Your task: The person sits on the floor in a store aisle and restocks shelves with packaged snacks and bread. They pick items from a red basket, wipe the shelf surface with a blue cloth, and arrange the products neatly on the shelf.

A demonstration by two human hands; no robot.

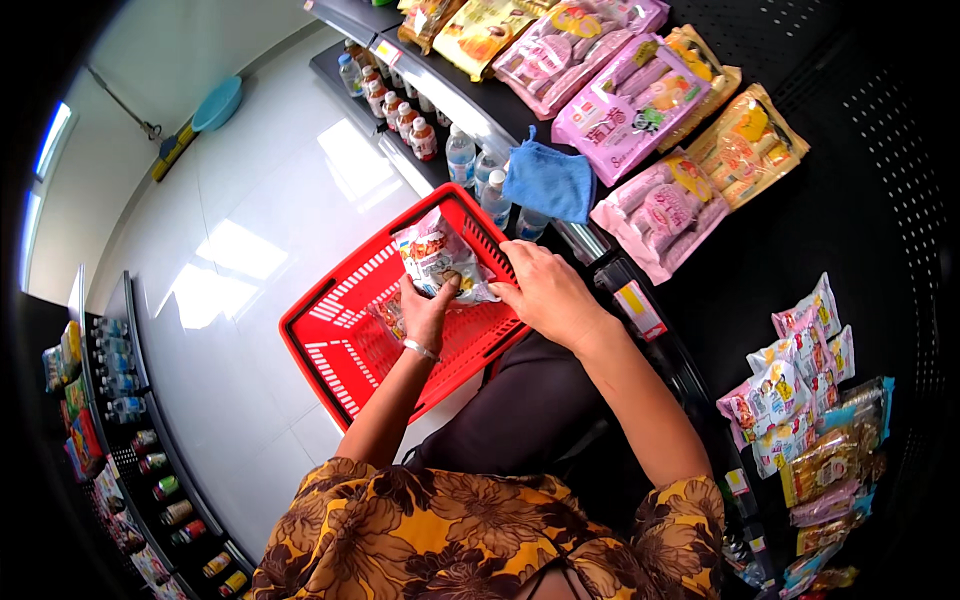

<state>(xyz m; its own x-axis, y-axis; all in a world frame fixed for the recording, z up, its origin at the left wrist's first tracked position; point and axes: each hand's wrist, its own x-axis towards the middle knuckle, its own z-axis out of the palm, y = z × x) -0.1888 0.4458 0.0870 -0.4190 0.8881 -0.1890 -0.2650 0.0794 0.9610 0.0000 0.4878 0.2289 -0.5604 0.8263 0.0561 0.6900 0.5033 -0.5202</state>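
A red plastic shopping basket (349,281) lies before me, tilted beside the shelf. My left hand (426,311) grips a white and pink snack bag (435,251) over the basket's opening, thumb on its front. Under it, another snack packet (388,311) lies inside the basket, partly hidden by my hand. My right hand (547,296) is at the basket's rim on the shelf side, its thumb close to the lower corner of the held bag; whether it grips the rim or the bag I cannot tell.
A dark shelf carries pink and yellow snack packs (664,214), a blue cloth (551,180) at its edge and smaller bags (772,397) further right. Water bottles (460,157) stand on the lower shelf. Another stocked shelf (139,375) is at left, a blue basin (217,105) by the wall.
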